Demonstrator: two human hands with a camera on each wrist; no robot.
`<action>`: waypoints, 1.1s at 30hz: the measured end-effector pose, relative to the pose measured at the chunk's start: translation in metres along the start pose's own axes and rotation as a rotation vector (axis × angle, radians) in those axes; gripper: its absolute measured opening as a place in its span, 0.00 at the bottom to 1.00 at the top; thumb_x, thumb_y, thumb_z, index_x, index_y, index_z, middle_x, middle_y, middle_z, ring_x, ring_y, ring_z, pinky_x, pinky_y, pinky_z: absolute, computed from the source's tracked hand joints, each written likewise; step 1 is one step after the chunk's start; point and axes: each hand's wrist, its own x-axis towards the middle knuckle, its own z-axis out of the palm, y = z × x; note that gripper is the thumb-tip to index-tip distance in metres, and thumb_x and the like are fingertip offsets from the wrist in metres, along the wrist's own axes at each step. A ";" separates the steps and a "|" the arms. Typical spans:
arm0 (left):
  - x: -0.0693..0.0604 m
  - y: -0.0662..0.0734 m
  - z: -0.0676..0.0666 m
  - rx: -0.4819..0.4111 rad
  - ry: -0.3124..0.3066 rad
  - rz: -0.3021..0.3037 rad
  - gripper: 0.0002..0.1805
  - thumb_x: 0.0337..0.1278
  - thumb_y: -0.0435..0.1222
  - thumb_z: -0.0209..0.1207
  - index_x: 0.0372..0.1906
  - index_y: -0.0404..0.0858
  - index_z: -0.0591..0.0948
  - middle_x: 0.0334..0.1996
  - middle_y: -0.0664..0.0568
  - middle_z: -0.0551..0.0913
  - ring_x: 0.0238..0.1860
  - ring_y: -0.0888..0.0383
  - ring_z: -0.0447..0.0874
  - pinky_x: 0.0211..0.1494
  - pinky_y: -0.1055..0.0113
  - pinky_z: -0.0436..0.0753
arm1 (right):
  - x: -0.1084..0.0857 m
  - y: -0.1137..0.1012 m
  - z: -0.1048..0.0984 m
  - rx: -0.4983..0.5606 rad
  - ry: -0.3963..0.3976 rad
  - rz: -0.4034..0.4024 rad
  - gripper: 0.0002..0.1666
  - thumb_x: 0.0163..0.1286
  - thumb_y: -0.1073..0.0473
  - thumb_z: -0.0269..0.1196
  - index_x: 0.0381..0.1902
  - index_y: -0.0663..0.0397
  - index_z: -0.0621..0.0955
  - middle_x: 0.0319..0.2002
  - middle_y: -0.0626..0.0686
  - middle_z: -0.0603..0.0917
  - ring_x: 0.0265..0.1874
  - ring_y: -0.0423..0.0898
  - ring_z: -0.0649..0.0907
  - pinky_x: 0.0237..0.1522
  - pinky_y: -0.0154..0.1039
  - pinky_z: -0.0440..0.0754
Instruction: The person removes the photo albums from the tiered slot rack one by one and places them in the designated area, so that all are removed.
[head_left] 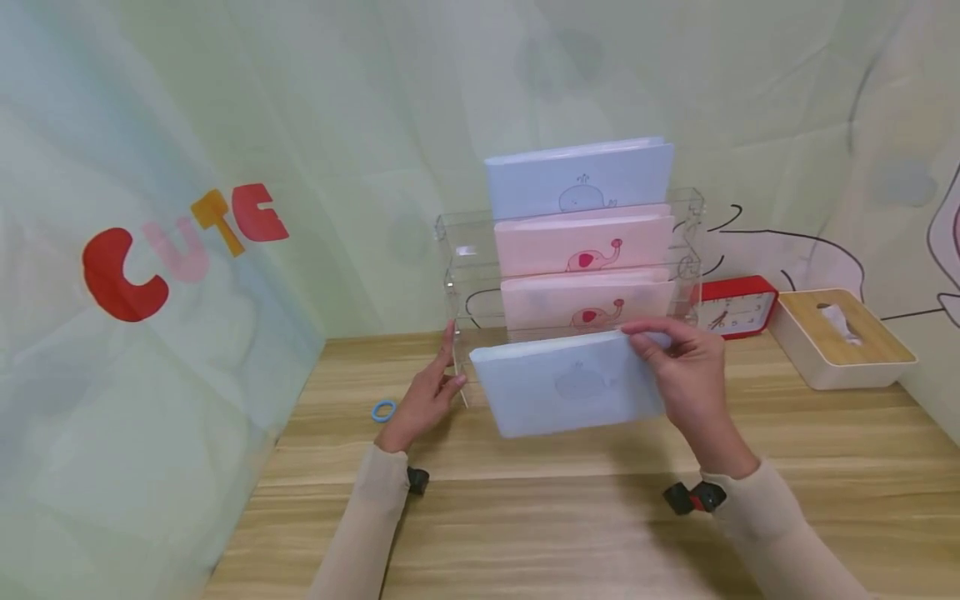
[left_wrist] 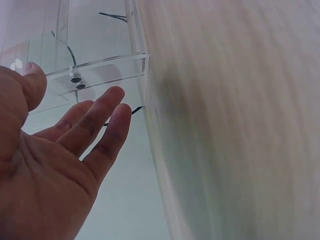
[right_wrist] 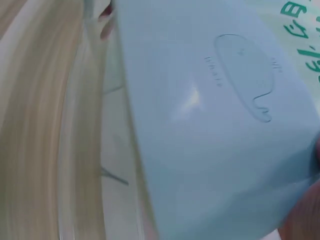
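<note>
Furthest left of the loose things I see a blue ring [head_left: 377,417] lying on the table [head_left: 525,533]. Just right of it, the left hand [head_left: 426,406] touches the left end of the clear rack [head_left: 450,283], its fingers fairly straight and not wrapped round anything. I judge that it steadies the rack, which looks stiff and likely light enough to slide.

In the rack, a blue book [head_left: 521,190] stands at the back, with an upper pink book [head_left: 540,250] and a lower pink book [head_left: 543,307] below it.

The front book [head_left: 540,396], pale blue with a whale, is in front of the lower tiers, slightly tilted. Whether its lower edge meets the rack, I cannot tell. I expect it to be light and bendy, with a glossy, slippery cover and loose inner leaves. The right hand [head_left: 693,371] pinches its upper right corner; I'd want that pinch through the whole thickness, or nearer mid-edge, so that the far end doesn't droop.

Beyond that hand stand a red clock [head_left: 738,307] and a tissue box [head_left: 840,367].
</note>
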 end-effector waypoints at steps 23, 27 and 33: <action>0.002 0.004 -0.002 0.038 -0.031 -0.027 0.51 0.83 0.32 0.52 0.88 0.59 0.30 0.89 0.45 0.45 0.75 0.29 0.74 0.81 0.36 0.69 | -0.011 0.033 0.022 0.112 -0.287 0.660 0.13 0.79 0.57 0.66 0.56 0.51 0.90 0.55 0.52 0.86 0.52 0.52 0.84 0.53 0.41 0.83; 0.001 0.004 -0.002 0.043 -0.035 -0.030 0.51 0.83 0.32 0.52 0.88 0.59 0.30 0.90 0.46 0.43 0.75 0.28 0.74 0.81 0.36 0.69 | -0.015 0.042 0.028 0.113 -0.281 0.687 0.16 0.78 0.58 0.67 0.59 0.55 0.89 0.53 0.54 0.89 0.46 0.50 0.87 0.46 0.36 0.88; 0.001 0.005 -0.002 0.057 -0.033 -0.035 0.50 0.84 0.33 0.51 0.88 0.59 0.30 0.89 0.45 0.45 0.74 0.29 0.75 0.80 0.36 0.70 | -0.018 0.053 0.036 0.086 -0.254 0.681 0.18 0.78 0.59 0.67 0.61 0.60 0.87 0.55 0.58 0.88 0.42 0.48 0.88 0.43 0.34 0.88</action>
